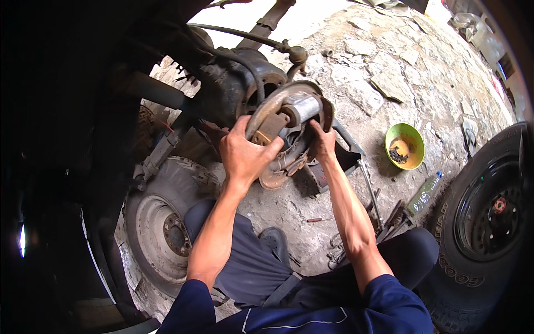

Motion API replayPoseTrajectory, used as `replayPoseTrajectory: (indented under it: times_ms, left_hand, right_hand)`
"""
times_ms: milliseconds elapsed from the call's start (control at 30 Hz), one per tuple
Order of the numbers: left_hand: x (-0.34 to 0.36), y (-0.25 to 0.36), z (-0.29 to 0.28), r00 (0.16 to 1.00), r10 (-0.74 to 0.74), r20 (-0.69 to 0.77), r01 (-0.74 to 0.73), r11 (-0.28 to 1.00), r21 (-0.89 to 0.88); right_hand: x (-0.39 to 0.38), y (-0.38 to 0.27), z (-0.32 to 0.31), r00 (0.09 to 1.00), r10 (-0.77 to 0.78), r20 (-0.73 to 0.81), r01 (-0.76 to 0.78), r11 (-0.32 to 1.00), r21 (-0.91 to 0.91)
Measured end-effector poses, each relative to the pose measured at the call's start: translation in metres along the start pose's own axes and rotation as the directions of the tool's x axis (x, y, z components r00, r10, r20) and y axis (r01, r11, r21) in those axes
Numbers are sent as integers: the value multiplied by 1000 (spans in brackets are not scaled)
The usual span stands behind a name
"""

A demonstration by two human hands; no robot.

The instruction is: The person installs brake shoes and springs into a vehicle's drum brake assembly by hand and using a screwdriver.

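Observation:
My left hand (245, 156) grips the left side of a round, rusty metal brake assembly (272, 178), thumb and fingers spread across its plate. A silver cylinder (303, 109) sits at the assembly's upper middle. My right hand (322, 142) holds the assembly's right side, fingers curled behind it and partly hidden, thumb just below the cylinder. The assembly is tilted in front of a dark axle housing (222, 83) with hoses and a rod; whether it is joined to the housing I cannot tell. A dark box-like metal piece (317, 181) lies just below my right hand.
On the stony ground (361, 67) are a green bowl (406, 136) with dark scraps, a plastic bottle (423, 195), a long bar (374, 200), a small spring (314, 220) and several tools. A dusty wheel (156, 222) lies at left, a black wheel (484, 217) at right.

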State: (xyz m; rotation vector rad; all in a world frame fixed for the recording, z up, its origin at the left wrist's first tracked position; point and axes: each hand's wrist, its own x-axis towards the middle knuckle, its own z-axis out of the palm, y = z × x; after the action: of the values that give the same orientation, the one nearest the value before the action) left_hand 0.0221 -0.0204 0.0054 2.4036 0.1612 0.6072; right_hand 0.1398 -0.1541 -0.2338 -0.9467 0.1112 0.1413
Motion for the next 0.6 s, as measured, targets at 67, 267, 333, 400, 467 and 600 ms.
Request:
replayPoseTrajectory:
  times_ms: [67, 267, 333, 400, 467, 600]
  left_hand:
    - [-1, 0, -5, 998, 56, 2, -56, 998, 1]
    - [-14, 12, -21, 990, 93, 109, -54, 946, -319]
    - [-16, 14, -23, 980, 152, 127, -76, 881, -467]
    - [-28, 9, -30, 973, 171, 152, -102, 919, -380]
    - [-28, 21, -22, 954, 264, 140, -189, 896, -402]
    - [-39, 10, -15, 914, 403, 39, -359, 852, -381]
  right_hand:
    - [2, 3, 8, 996, -85, 36, 80, 990, 113]
    - [21, -5, 15, 983, -121, 140, 57, 918, 392]
    - [25, 1, 26, 966, -134, 221, 39, 922, 386]
    - [3, 13, 49, 967, 96, 237, -205, 841, 500]
    - [-26, -34, 46, 950, 177, 256, -288, 811, 508]
    - [-43, -18, 62, 913, 253, 321, -390, 774, 499]
